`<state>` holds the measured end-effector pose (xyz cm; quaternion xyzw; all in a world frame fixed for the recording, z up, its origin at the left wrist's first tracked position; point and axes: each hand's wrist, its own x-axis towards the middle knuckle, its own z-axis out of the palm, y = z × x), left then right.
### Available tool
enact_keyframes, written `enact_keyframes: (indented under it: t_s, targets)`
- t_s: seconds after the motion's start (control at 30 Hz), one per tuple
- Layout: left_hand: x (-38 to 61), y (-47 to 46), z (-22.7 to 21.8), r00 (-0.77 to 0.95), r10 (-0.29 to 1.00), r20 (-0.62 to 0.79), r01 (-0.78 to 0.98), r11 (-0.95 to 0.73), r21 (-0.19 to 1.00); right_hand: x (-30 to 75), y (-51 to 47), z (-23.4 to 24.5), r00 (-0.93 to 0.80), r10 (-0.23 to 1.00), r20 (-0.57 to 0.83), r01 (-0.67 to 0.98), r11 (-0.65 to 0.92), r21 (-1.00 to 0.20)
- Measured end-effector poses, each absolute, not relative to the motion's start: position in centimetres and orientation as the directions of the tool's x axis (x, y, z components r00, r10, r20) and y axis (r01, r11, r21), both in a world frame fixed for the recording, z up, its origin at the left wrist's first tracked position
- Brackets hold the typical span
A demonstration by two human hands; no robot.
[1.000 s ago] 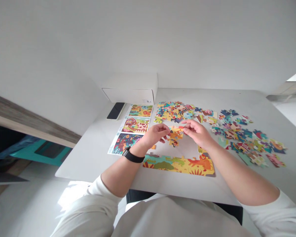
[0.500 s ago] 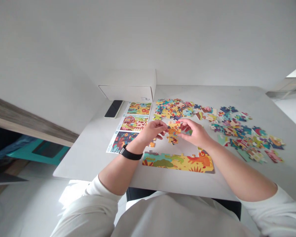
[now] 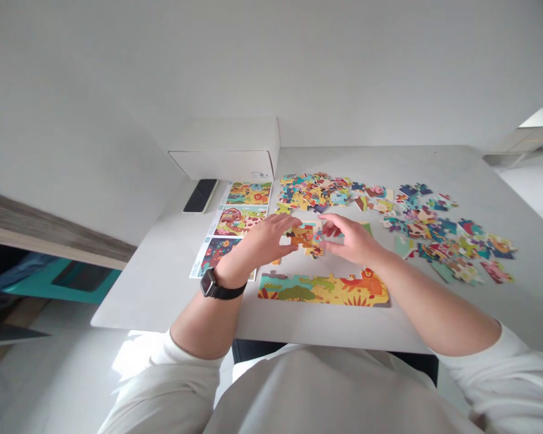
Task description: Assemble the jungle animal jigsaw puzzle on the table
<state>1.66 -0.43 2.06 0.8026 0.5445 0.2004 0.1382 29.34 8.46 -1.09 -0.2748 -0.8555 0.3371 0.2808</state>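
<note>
A smooth white tabletop [image 3: 136, 289] carries everything; clock positions are taken from the hands, twelve towards the wall. Loose, many-coloured jigsaw pieces [image 3: 434, 232], apparently printed cardboard, lie heaped at twelve and scattered around to three. A long white cardboard box [image 3: 219, 165] stands at between ten and eleven. A glossy white sheet with three bright pictures [image 3: 238, 222] lies at nine to ten, partly behind the left forearm. At six rests a joined jigsaw strip in yellow, green and orange [image 3: 319, 292], showing a crocodile and a lion.

The left hand [image 3: 274, 238] arches over the nine o'clock edge of the cluster, thumb and fingers set around it; whether they squeeze it cannot be told. The right hand [image 3: 349, 238] is at the three o'clock side, thumb and forefinger parted, other fingers curled. A black-screened phone [image 3: 200, 196] lies at ten.

The small yellow-orange jigsaw cluster [image 3: 303, 235] sits between the hands, a pale pink-and-blue piece [image 3: 317, 232] at its right edge, by the right fingertips. The cluster should be light and stiff but weak at its joints, best supported by opposite outer edges or pressed flat.
</note>
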Motion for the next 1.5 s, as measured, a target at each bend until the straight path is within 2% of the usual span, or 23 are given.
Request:
enact_keyframes:
  t_s: [0.17,0.3,0.5,0.87,1.17,1.37,1.5]
  targets:
    - [0.2,-0.4,1.3,0.39,0.921,0.023,0.867,-0.375,0.328,29.6,9.0,-1.4,-0.726,0.605,0.328,0.316,0.716,-0.622]
    - [0.5,-0.3,0.5,0.396,0.918,-0.016,0.888,-0.379,0.26,29.6,9.3,-2.1,-0.804,0.519,0.288,0.326,0.792,-0.516]
    - [1.1,-0.2,0.6,0.394,0.918,-0.036,0.895,-0.375,0.241,29.6,9.3,-2.7,-0.878,0.437,0.195,0.326,0.844,-0.427]
    - [1.8,-0.3,1.1,0.357,0.931,-0.078,0.918,-0.334,0.215,29.7,9.4,-2.9,-0.892,0.413,0.185,0.31,0.856,-0.414]
    - [2.2,-0.4,1.1,0.39,0.92,-0.027,0.898,-0.374,0.233,29.6,9.4,-2.9,-0.892,0.414,0.18,0.317,0.859,-0.403]
    - [0.6,-0.2,1.4,0.266,0.96,0.09,0.935,-0.279,0.217,29.7,9.5,-3.0,-0.89,0.404,0.209,0.295,0.863,-0.41]
    - [0.0,0.2,0.9,0.283,0.958,0.045,0.93,-0.286,0.232,29.7,9.5,-3.0,-0.893,0.398,0.211,0.292,0.868,-0.402]
